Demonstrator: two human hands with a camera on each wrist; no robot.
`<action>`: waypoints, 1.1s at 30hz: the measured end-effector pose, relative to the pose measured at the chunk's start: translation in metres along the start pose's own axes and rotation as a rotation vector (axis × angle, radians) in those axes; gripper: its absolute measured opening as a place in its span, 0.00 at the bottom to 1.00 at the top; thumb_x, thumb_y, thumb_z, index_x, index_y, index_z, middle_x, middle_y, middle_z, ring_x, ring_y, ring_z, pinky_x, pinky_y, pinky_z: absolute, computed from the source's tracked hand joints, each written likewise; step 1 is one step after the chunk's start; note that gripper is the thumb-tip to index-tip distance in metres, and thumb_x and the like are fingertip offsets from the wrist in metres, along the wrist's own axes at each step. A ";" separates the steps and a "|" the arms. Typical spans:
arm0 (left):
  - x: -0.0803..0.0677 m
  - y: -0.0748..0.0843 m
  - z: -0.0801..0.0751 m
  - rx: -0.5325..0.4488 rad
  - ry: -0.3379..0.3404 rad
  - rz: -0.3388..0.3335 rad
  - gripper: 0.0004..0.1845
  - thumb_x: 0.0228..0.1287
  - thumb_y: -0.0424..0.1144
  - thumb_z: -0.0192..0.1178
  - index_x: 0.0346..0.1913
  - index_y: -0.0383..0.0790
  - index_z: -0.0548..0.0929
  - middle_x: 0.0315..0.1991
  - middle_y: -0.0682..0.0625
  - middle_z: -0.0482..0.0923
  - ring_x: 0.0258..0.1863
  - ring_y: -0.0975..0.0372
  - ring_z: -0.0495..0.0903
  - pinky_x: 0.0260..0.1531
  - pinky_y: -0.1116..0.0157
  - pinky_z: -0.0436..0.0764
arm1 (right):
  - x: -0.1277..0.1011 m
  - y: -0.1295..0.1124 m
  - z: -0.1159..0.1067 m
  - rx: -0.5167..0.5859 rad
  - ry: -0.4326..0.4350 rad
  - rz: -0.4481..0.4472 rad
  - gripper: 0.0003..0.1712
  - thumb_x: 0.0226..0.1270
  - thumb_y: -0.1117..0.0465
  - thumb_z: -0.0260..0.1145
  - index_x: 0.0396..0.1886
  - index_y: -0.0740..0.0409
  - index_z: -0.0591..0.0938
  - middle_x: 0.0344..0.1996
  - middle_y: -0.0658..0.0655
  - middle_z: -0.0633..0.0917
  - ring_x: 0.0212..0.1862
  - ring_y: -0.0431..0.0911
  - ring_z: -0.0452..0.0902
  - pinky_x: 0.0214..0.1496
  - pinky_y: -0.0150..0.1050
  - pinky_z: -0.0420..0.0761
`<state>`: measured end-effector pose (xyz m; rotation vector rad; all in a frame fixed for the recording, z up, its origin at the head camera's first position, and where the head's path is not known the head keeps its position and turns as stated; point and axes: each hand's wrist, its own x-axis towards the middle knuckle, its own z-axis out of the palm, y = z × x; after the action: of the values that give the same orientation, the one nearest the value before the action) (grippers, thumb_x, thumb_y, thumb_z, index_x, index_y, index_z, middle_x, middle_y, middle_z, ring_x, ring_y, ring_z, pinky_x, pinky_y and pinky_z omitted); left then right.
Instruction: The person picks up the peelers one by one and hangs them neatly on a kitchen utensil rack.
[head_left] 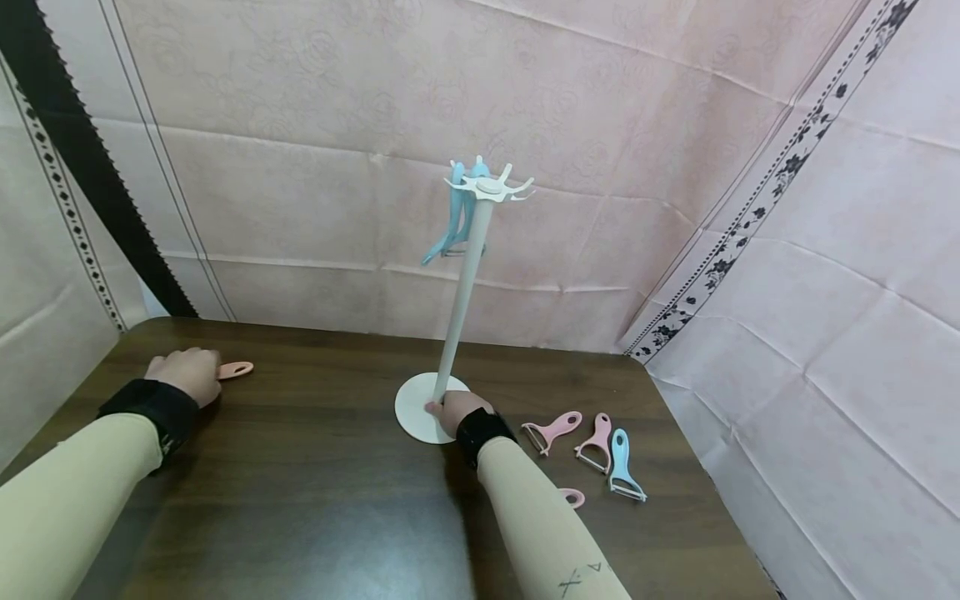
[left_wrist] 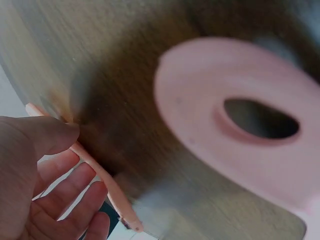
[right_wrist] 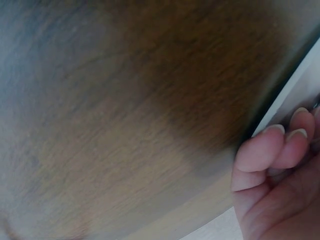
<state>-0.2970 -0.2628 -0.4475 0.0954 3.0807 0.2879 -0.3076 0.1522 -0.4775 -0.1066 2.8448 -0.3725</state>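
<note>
On the dark wooden worktop (head_left: 300, 500), the left hand (head_left: 187, 372) rests with fingers curled round a pink plastic peeler (head_left: 236, 368), whose looped handle end sticks out past the knuckles. The right hand (head_left: 459, 408) presses curled fingertips (right_wrist: 260, 150) on the round base of a tall white hook stand (head_left: 465, 283), where pale blue peelers (head_left: 450, 229) hang. Two pink peelers (head_left: 555, 430) and a blue one (head_left: 621, 475) lie just right of that wrist.

The table (head_left: 300, 467) is dark wood-grain with a soft sheen. The rack (head_left: 457, 300) looks like matt white plastic. The peelers at its four o'clock (head_left: 600, 446) are smooth pink and blue plastic. Creased, embossed pink cloth (head_left: 315, 167) hangs at twelve o'clock.
</note>
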 end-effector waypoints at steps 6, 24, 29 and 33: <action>0.000 -0.001 0.000 0.045 0.022 0.038 0.01 0.54 0.26 0.59 0.28 0.30 0.78 0.27 0.36 0.76 0.31 0.42 0.77 0.34 0.42 0.71 | -0.006 -0.003 -0.004 -0.015 -0.004 -0.006 0.24 0.69 0.37 0.56 0.33 0.50 0.84 0.19 0.48 0.79 0.25 0.44 0.72 0.30 0.39 0.70; 0.007 -0.002 0.002 0.102 0.006 0.104 0.08 0.61 0.22 0.55 0.29 0.32 0.81 0.23 0.42 0.79 0.22 0.53 0.78 0.24 0.50 0.77 | -0.005 -0.003 -0.005 0.001 -0.006 -0.001 0.24 0.69 0.37 0.56 0.34 0.50 0.85 0.18 0.49 0.79 0.25 0.45 0.72 0.30 0.40 0.70; 0.010 -0.003 0.002 0.083 -0.015 0.073 0.04 0.59 0.25 0.60 0.28 0.31 0.81 0.19 0.46 0.76 0.18 0.56 0.74 0.20 0.55 0.75 | -0.010 -0.005 -0.007 -0.011 -0.004 -0.001 0.24 0.70 0.37 0.55 0.36 0.50 0.85 0.19 0.48 0.79 0.25 0.44 0.72 0.31 0.39 0.70; 0.007 -0.002 -0.002 0.078 -0.037 0.052 0.04 0.59 0.26 0.59 0.28 0.31 0.80 0.19 0.47 0.76 0.18 0.55 0.74 0.21 0.54 0.75 | -0.018 -0.011 -0.013 -0.006 -0.012 0.004 0.24 0.70 0.38 0.55 0.38 0.51 0.85 0.21 0.48 0.79 0.27 0.44 0.73 0.34 0.39 0.71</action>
<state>-0.3042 -0.2646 -0.4467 0.1819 3.0560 0.1660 -0.2932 0.1469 -0.4580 -0.1044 2.8341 -0.3612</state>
